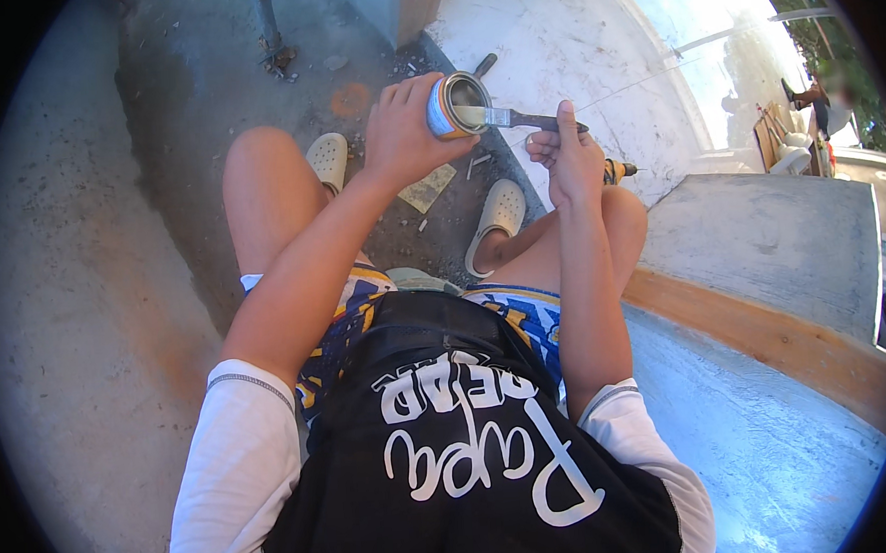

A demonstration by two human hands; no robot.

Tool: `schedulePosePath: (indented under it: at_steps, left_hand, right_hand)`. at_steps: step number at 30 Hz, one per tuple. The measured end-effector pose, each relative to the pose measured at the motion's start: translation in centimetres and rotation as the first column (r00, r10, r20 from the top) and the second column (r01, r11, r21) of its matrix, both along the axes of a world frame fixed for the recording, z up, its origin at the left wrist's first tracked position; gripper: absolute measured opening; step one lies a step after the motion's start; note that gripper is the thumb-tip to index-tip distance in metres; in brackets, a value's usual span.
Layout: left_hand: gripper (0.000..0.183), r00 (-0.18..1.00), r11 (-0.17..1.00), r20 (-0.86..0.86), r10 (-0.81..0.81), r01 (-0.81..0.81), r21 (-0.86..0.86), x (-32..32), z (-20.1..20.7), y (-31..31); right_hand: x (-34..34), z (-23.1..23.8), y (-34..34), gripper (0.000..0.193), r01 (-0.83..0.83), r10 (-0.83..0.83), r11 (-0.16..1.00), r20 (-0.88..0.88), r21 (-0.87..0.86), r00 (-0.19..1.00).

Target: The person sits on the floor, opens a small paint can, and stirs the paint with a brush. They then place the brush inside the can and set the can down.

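Observation:
My left hand (pixel 402 130) is wrapped round a small open metal can (pixel 437 114) with a blue and orange label. The can is tilted, so its mouth and pale inside face me. In my right hand (pixel 570 160) is a flat paintbrush (pixel 533 122) with a dark handle and a metal ferrule. Its thumb points up while the fingers curl at the handle. The brush lies nearly level, with its pale bristles (pixel 472 116) at the can's mouth, over or against the rim. How much of whatever is in the can remains hidden.
Below the can, a flat piece of paper or board (pixel 426 189) lies among debris between my clogs (pixel 501 213). A yellow-and-black tool (pixel 616 171) sits beside my right knee. At right are a grey panel (pixel 772 249) and wooden beam (pixel 767 335). Another person (pixel 833 111) is far right.

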State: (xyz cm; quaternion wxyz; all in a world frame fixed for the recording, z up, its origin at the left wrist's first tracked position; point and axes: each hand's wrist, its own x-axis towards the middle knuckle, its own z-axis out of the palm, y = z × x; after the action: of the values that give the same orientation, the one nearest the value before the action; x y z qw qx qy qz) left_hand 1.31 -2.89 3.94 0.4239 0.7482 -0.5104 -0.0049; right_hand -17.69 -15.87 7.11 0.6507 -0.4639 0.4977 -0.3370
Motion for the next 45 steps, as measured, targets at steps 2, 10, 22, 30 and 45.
schedulePosePath:
  at_steps: [2,10,22,30,45]
  left_hand:
    - [0.080,1.000,1.000,0.004,0.003,-0.003,0.009,0.0,-0.1,0.0]
    - [0.081,1.000,1.000,0.018,0.011,-0.012,0.028,0.1,-0.1,0.0]
    - [0.083,1.000,0.999,0.006,0.009,-0.010,0.049,0.1,-0.1,0.0]
    - [0.083,0.998,0.998,0.019,-0.062,0.062,0.002,0.1,-0.1,0.0]
    - [0.083,0.999,0.996,-0.021,-0.037,0.038,0.078,0.2,0.1,0.2]
  right_hand:
    - [0.0,0.0,0.0,0.049,-0.003,0.003,1.000,0.005,-0.002,1.000]
    - [0.0,0.0,0.2,0.048,-0.035,0.038,0.998,0.058,-0.060,0.998]
    - [-0.3,0.5,0.0,0.041,-0.018,0.023,0.993,0.050,-0.113,0.998]
    - [-0.7,0.1,-0.6,0.043,-0.033,0.042,0.990,0.060,-0.140,0.997]
    - [-1.4,1.1,-1.1,0.044,0.016,-0.052,0.938,-0.095,-0.346,0.994]
